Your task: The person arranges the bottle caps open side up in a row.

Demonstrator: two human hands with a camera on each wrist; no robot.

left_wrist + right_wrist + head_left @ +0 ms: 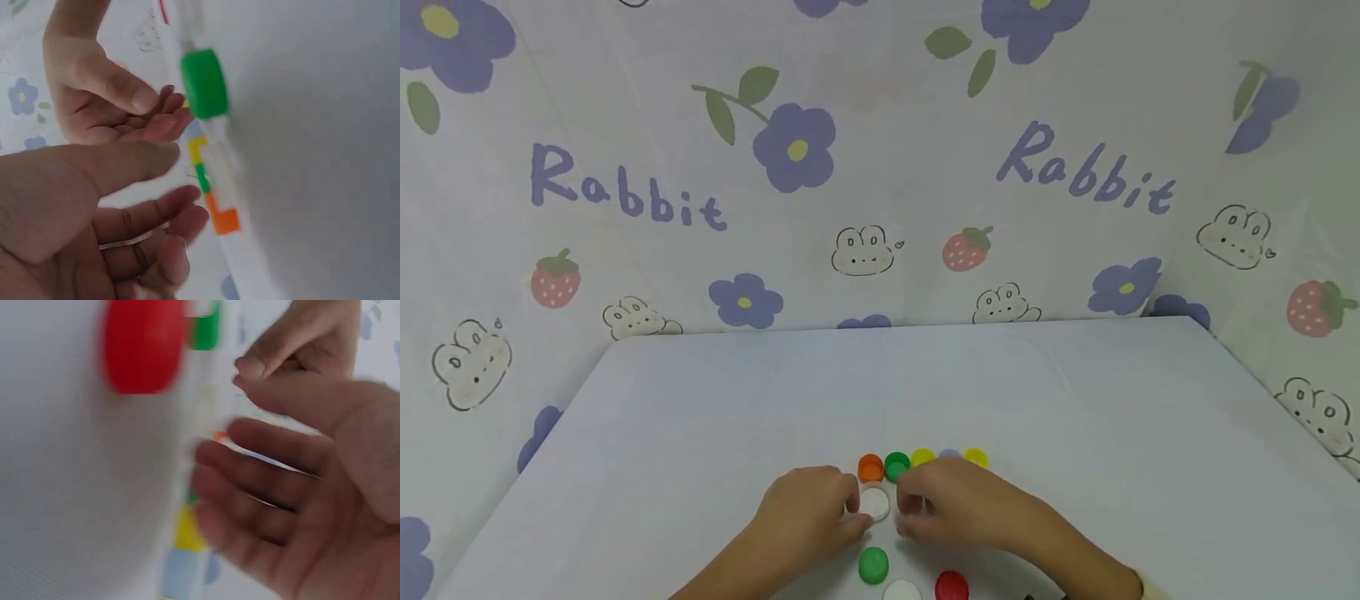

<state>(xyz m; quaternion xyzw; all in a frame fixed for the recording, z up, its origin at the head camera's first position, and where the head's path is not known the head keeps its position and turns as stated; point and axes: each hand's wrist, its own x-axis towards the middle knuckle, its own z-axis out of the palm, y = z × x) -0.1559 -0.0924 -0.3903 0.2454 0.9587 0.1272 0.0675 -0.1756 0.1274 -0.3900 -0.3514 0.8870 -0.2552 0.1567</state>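
**Two loose hands flank a white cap, with part of the row behind hidden**

The left hand [812, 508] has its fingers softly bent and its thumb held apart from them, the tips right by the white cap [874, 504]; whether they touch it is hard to tell, but it is not gripped. The right hand [958, 504] is also half open, thumb clear of the fingers, with nothing visible in its grasp.

The white cap sits between the hands, roughly midway between the surface's [880, 383] left and right edges and well short of its far edge; the near edge is out of the head view. Just beyond it runs a row parallel to the far edge: orange cap [871, 468], green cap [897, 467], yellow cap [922, 457], pale blue cap [951, 454] and second yellow cap [976, 457]. The right hand covers the near parts of the last three.

Closer to the near edge lie another green cap [873, 565], a red cap [951, 585] and another white cap [902, 591], the last two cut off by the frame. A dark object at the bottom is too cropped to identify. Both wrist views blur the caps, the red one especially.
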